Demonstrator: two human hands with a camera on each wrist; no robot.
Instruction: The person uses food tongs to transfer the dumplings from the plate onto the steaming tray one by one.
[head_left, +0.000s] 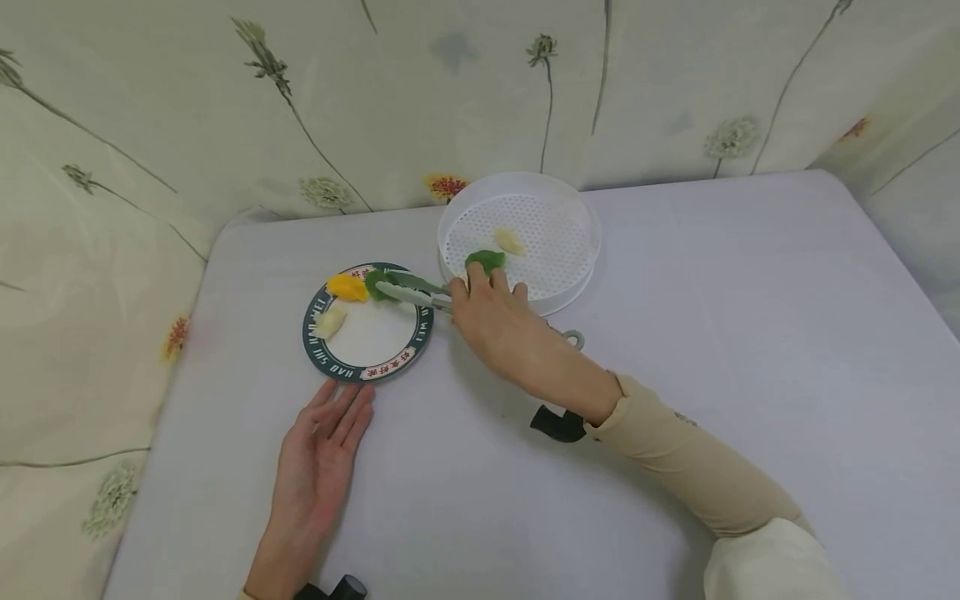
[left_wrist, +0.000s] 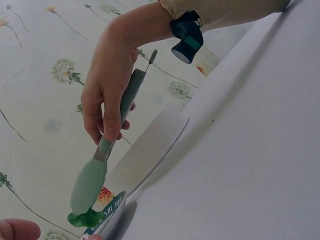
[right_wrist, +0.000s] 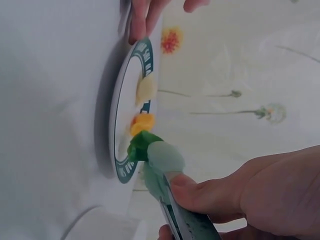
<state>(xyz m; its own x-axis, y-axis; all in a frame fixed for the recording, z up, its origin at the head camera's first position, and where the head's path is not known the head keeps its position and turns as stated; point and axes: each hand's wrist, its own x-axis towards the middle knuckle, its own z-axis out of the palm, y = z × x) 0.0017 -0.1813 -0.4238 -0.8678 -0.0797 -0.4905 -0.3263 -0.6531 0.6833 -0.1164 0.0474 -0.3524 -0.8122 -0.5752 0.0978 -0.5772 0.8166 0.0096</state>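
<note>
My right hand grips pale green tongs whose tips close on a green dumpling at the far edge of a round plate with a dark lettered rim. On that plate also lie an orange dumpling and a pale dumpling. The right wrist view shows the tongs' tips pinching the green dumpling above the plate. My left hand lies flat on the table, its fingertips at the plate's near rim. In the white steamer tray lie a green dumpling and a pale one.
The grey table stretches wide to the right and front. A floral cloth walls in the back and left sides. The steamer tray stands right behind my right hand.
</note>
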